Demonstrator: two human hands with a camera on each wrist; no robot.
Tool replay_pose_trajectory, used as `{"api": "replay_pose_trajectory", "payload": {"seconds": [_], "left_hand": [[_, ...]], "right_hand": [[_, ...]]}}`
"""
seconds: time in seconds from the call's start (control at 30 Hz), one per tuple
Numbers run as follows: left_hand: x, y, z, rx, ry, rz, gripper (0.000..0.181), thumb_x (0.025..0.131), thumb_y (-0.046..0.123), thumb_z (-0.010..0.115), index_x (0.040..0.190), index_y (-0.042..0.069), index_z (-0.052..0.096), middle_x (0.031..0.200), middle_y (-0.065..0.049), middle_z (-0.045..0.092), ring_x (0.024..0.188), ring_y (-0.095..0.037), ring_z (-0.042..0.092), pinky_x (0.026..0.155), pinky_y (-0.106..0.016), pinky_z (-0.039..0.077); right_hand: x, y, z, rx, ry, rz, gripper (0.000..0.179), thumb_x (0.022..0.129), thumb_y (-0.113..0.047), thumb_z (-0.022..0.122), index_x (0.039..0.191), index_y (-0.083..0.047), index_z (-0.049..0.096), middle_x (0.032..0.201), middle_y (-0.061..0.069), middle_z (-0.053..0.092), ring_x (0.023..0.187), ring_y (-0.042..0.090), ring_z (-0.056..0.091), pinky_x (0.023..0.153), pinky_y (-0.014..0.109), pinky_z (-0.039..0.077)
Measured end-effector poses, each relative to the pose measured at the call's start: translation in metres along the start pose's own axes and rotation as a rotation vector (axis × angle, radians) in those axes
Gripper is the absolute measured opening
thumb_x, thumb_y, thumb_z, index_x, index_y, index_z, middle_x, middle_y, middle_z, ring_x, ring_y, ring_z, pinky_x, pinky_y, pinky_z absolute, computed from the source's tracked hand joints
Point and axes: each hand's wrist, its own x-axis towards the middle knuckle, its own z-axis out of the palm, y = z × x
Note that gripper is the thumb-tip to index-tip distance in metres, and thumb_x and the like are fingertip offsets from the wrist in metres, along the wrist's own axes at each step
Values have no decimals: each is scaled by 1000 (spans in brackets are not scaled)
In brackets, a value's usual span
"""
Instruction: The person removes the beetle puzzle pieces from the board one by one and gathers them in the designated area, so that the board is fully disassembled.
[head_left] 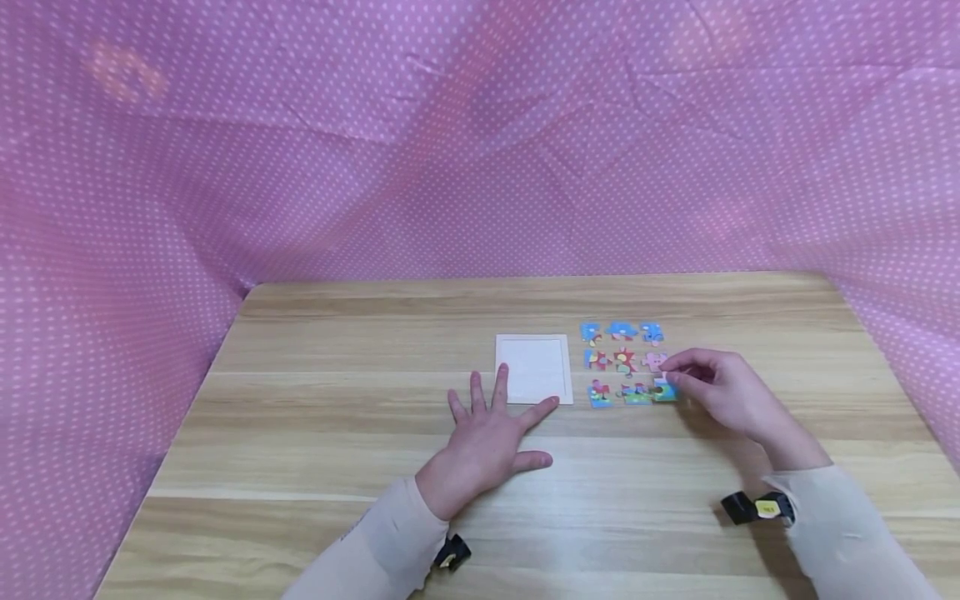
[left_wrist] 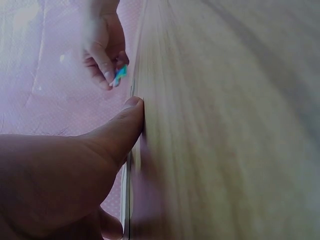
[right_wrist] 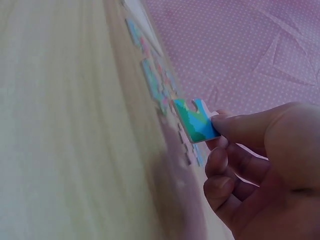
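Note:
Between thumb and fingertips my right hand (head_left: 726,398) pinches a green and blue jigsaw puzzle piece (right_wrist: 195,121), lifted above the table in the right wrist view. Other colourful puzzle pieces (head_left: 624,360) lie apart from one another in rows, just left of this hand. My left hand (head_left: 486,442) lies with its fingers spread. Two of its fingertips overlap the near left and near right parts of a white square puzzle frame (head_left: 536,362), whose inside is blank. In the left wrist view the left thumb (left_wrist: 122,127) stretches along the tabletop.
The wooden table (head_left: 352,350) has its far edge against a pink polka-dot cloth (head_left: 480,167), which also hangs at both sides. Each wrist wears a small black camera, such as the right wrist camera (head_left: 757,507).

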Motion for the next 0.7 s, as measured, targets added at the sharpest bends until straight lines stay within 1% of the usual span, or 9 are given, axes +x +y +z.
{"api": "replay_pose_trajectory", "payload": {"seconds": [0.37,0.7], "left_hand": [[0,1,0,7,2,7,78,97,70,64,166,56,31,180,-28,0,156,-72,6,115,-92,16],[-1,0,-1,5,10,12,78,96,71,64,166,55,32,180,-27,1,155,-73,7,115,-93,16]], "right_hand": [[6,10,4,-33,-14,33,18,106,-10,68,121,-5,77,110,12,76,85,13,56,70,23,48],[7,12,5,-43,-9,50,19,106,-9,68,123,-2,75,117,17,75,93,19,59,74,21,48]]}}
